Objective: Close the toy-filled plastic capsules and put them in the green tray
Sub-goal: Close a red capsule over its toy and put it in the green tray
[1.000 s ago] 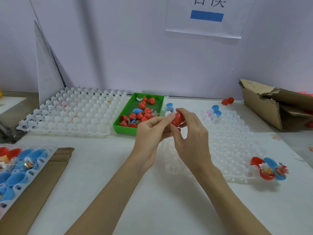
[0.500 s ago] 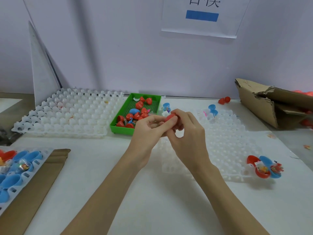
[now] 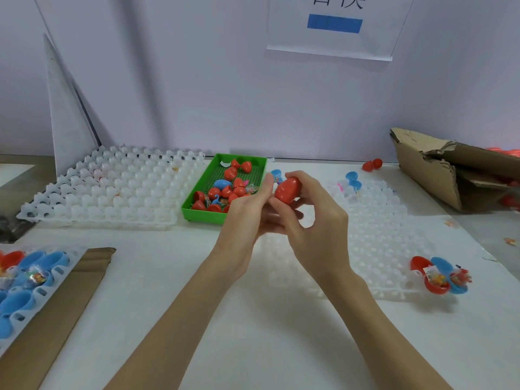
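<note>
Closed red plastic egg capsule (image 3: 287, 190) in your grip!
Your right hand (image 3: 315, 220) pinches it beside the green plastic tray (image 3: 197, 212); your left hand (image 3: 247, 218), fingers extended, touches it.

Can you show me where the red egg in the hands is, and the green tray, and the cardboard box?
red egg (image 3: 287, 190), head view, middle of its shell.
green tray (image 3: 203, 214), head view, near wall.
cardboard box (image 3: 422, 167), head view, left side panel.
</note>
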